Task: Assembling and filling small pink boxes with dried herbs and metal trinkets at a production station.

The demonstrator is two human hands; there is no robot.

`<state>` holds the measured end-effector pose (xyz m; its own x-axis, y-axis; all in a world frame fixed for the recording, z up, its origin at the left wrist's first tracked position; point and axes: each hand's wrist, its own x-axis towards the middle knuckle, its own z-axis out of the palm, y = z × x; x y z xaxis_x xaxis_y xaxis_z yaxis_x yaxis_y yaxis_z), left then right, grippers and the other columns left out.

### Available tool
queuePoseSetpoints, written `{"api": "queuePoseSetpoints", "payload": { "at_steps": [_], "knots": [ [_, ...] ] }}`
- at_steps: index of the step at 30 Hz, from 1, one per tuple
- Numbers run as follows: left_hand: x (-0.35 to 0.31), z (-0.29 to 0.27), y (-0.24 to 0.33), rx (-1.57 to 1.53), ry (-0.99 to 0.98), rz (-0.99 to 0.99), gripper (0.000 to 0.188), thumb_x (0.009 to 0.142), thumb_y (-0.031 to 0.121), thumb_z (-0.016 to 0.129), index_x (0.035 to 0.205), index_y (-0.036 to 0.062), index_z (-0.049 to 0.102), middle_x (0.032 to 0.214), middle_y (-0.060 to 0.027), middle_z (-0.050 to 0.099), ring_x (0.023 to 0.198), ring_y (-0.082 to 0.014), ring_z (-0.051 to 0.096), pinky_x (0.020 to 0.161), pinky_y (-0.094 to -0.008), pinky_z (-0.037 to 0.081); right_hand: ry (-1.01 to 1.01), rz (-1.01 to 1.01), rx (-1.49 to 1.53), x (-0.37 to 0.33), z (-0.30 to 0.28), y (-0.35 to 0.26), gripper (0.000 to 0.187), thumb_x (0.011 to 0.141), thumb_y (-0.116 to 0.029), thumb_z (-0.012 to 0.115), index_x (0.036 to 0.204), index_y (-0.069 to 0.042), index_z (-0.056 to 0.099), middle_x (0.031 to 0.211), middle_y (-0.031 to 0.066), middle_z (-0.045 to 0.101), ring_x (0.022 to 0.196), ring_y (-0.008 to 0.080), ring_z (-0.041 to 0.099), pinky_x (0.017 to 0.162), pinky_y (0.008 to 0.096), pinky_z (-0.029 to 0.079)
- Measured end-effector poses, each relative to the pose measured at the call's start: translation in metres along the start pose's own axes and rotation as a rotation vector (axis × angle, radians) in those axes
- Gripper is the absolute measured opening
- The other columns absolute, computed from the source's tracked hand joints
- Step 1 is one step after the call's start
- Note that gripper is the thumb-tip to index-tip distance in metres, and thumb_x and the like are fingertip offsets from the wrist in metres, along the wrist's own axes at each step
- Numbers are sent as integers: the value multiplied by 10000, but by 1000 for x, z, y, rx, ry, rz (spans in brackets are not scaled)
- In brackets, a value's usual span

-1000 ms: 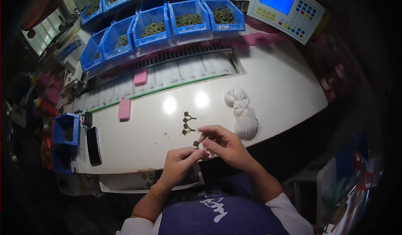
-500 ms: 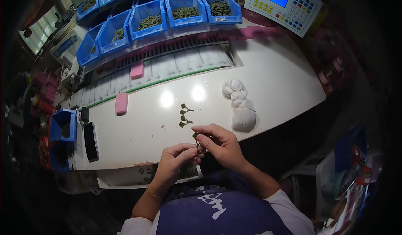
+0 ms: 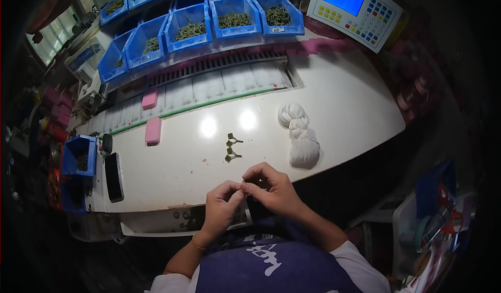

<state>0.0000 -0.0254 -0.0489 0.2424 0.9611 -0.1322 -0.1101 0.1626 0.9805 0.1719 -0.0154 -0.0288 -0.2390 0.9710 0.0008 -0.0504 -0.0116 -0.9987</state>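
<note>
1. At the near edge of the tabletop point(image 3: 344, 100), right grip point(image 3: 274, 188) and left grip point(image 3: 223, 201) meet, tip to tip.
2. Right one first: curled in, thumb and finger closed on a small dark piece point(image 3: 261, 182), mostly hidden, right there where the two meet.
3. Left one: thumb and forefinger up against the other's tips, but the contact is covered, so I can't tell whether it's closed on anything. Gold-coloured bracelet point(image 3: 197, 243) at that wrist.
4. Just ahead of them, green forked pieces point(image 3: 229, 143) lie in a short column, stems to the right.
5. Over to the right, a knotted white cloth bundle point(image 3: 303, 151) sits on the tabletop.
6. Left side: pink block point(image 3: 153, 131) on the tabletop, second pink block point(image 3: 150, 98) beyond it on a pale strip point(image 3: 209, 85), dark-screened phone point(image 3: 114, 177) near the end.
7. Up top, blue bins point(image 3: 233, 33) in rows, small green pieces point(image 3: 234, 20) inside; far right, a tilted keypad panel point(image 3: 355, 12), blue screen lit.
</note>
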Motion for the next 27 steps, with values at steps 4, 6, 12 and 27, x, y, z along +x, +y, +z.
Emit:
{"api": "queuePoseSetpoints", "payload": {
  "at_steps": [4,6,12,27],
  "knots": [
    [4,-4,-9,-10,13,-80,153,935,126,589,893,-13,637,775,-42,610,697,-101,548,662,-245,452,34,-77,-171,10,-3,-1,181,923,-69,637,1082,2,589,882,64,633,785,99,620,697,251,496],
    [4,-9,-10,-88,-25,-152,168,938,143,575,886,-10,620,777,-54,605,691,-115,555,656,-256,457,79,-135,-256,30,-9,1,164,928,-77,635,1068,-1,593,828,25,606,753,60,597,652,219,469],
    [-2,-17,-11,-453,-117,-362,147,934,158,533,883,21,541,859,-130,601,737,-193,591,725,-310,498,103,30,-665,98,-30,21,266,861,-252,676,987,-21,642,823,161,695,815,305,680,765,372,518],
    [28,-1,0,-720,-9,-365,416,985,174,522,1339,-45,504,930,-71,602,765,-121,544,794,-280,482,77,138,-779,68,-23,19,309,859,-330,656,984,-48,658,883,161,714,851,351,685,784,437,524]
  ]
}}
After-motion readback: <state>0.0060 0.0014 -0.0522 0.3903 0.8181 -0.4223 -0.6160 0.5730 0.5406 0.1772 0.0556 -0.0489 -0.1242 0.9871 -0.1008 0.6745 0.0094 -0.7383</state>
